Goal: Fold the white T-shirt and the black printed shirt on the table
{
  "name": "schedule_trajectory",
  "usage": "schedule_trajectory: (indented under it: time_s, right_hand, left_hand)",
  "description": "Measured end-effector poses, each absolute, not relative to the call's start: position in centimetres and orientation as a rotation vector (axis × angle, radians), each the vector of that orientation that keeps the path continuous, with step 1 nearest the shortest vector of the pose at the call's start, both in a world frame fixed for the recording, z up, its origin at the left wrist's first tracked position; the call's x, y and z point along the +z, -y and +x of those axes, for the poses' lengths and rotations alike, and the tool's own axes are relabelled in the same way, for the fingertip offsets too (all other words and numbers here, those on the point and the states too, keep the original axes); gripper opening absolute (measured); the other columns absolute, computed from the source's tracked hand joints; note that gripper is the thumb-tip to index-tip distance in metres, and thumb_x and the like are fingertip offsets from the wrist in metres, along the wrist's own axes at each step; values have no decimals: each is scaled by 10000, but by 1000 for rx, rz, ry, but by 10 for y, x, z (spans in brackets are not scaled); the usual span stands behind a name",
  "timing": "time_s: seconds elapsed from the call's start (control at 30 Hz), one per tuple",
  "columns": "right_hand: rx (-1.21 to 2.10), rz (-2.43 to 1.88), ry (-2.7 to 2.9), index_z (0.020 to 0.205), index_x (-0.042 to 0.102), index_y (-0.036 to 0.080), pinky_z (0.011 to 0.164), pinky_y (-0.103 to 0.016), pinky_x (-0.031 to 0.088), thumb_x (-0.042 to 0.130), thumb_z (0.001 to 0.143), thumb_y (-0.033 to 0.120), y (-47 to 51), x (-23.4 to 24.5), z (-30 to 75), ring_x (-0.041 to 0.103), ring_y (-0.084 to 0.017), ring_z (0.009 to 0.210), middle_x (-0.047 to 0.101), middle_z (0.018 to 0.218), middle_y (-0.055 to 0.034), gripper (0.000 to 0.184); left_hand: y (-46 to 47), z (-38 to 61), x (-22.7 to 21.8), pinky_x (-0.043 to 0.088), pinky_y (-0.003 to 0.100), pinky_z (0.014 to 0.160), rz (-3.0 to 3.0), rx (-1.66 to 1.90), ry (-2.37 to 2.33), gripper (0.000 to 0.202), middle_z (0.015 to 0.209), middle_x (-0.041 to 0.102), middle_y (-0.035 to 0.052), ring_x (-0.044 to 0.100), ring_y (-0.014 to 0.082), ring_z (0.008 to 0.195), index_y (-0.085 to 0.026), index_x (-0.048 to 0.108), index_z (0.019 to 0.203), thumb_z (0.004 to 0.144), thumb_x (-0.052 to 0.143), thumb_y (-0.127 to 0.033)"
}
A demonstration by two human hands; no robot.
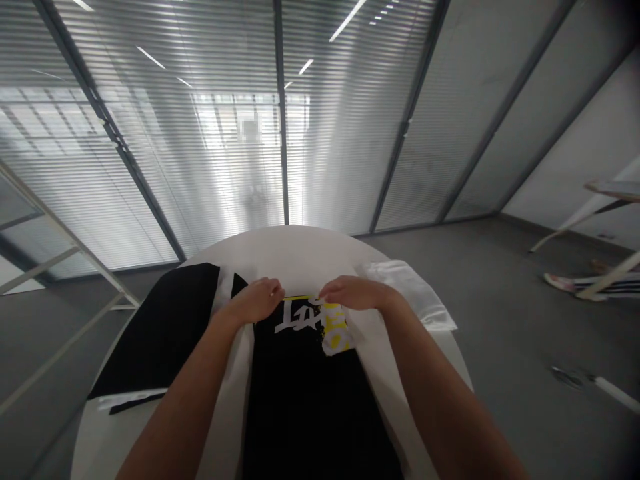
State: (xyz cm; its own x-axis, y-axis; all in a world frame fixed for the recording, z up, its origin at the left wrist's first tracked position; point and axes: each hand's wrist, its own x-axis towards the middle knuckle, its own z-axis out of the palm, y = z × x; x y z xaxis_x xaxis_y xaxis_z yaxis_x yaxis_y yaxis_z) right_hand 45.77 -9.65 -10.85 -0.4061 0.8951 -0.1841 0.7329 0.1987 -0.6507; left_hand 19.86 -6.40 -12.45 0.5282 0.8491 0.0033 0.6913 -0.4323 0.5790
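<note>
A black garment [310,400] with white and yellow lettering, perhaps a T-shirt, lies in a long narrow shape down the middle of the round white table [300,250]. My left hand [257,300] pinches its far edge near the left corner, fingers closed. My right hand [353,293] grips the same edge farther right, its fingertips pressed together on the cloth. Part of the print [340,333] shows on a flap below the right hand. The fingertips partly hide the edge.
Folded black fabric [160,327] with white layers lies at the table's left. A clear plastic bag [410,293] rests at the right edge. A pale metal frame [65,233] stands left, glass partitions with blinds [340,133] rise ahead, and chair legs [607,277] show at right.
</note>
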Motion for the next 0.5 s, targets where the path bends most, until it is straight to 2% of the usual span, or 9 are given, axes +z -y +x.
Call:
schedule_trajectory:
  time_s: [0.07, 0.13, 0.17, 0.23, 0.3, 0.5]
  right_hand:
    - [575, -1677, 2192, 1084, 722, 220, 1006, -419, 402, 556, 853, 302, 110, -117, 436, 587, -292, 1115, 678, 1154, -100, 297]
    - [229, -1760, 2105, 1280, 603, 201, 1070, -493, 311, 461, 921, 355, 128, -135, 415, 474, -321, 1258, 570, 1323, -143, 415]
    - [121, -1778, 2089, 1364, 522, 187, 1093, -528, 260, 418, 943, 388, 137, -146, 406, 406, -335, 1317, 503, 1394, -162, 478]
    - [17, -1812, 2085, 1447, 415, 195, 1118, -568, 176, 347, 967, 452, 154, -169, 396, 296, -343, 1390, 390, 1486, -160, 548]
    - [14, -1832, 2135, 1472, 371, 237, 1128, -584, 128, 296, 973, 508, 166, -188, 397, 235, -333, 1423, 326, 1531, -126, 572]
    - [100, -1850, 2245, 1504, 274, 315, 1126, -609, 82, 248, 974, 546, 170, -204, 422, 160, -286, 1457, 227, 1576, -50, 578]
  left_hand:
    - [78, 215, -143, 365, 409, 999, 2407, 569, -1300, 397, 1128, 649, 164, 554, 301, 1128, -156, 666, 1075, 911, 411, -413]
    - [92, 226, -166, 249, 476, 1099, 2469, 583, -1368, 512, 1380, 502, 191, 384, 337, 1338, -158, 560, 1286, 925, 384, -476]
    - [98, 230, -177, 194, 500, 1124, 2478, 560, -1387, 553, 1444, 438, 191, 315, 347, 1386, -161, 514, 1344, 926, 375, -495]
    - [108, 230, -193, 116, 512, 1149, 2495, 512, -1400, 586, 1494, 383, 179, 249, 344, 1423, -174, 457, 1404, 933, 350, -506]
    - [113, 226, -202, 92, 490, 1159, 2506, 494, -1396, 581, 1490, 401, 160, 264, 324, 1422, -192, 441, 1420, 941, 327, -501]
    - [110, 213, -205, 74, 474, 1159, 2492, 474, -1396, 621, 1516, 367, 149, 246, 319, 1431, -199, 423, 1436, 920, 368, -541]
